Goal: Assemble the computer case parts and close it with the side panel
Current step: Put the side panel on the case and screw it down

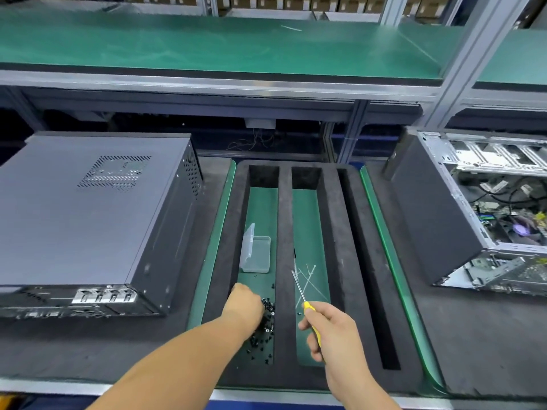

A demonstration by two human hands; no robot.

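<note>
A closed dark grey computer case [88, 214] lies flat at the left, its side panel with a vent grid facing up. My left hand [245, 304] reaches down into a pile of small black screws [268, 327] in the left slot of the black foam tray [285, 261]; its fingertips are hidden among them. My right hand [331, 329] grips a yellow-handled screwdriver [307, 309], whose shaft points up and left over the middle slot. An open case [473, 214] with boards and cables showing stands at the right.
A clear plastic box [256, 253] with its lid up lies in the left slot. White cable ties [307, 275] lie in the middle slot. A narrow slot runs along the tray's right. A green-topped shelf [236, 48] overhangs the back.
</note>
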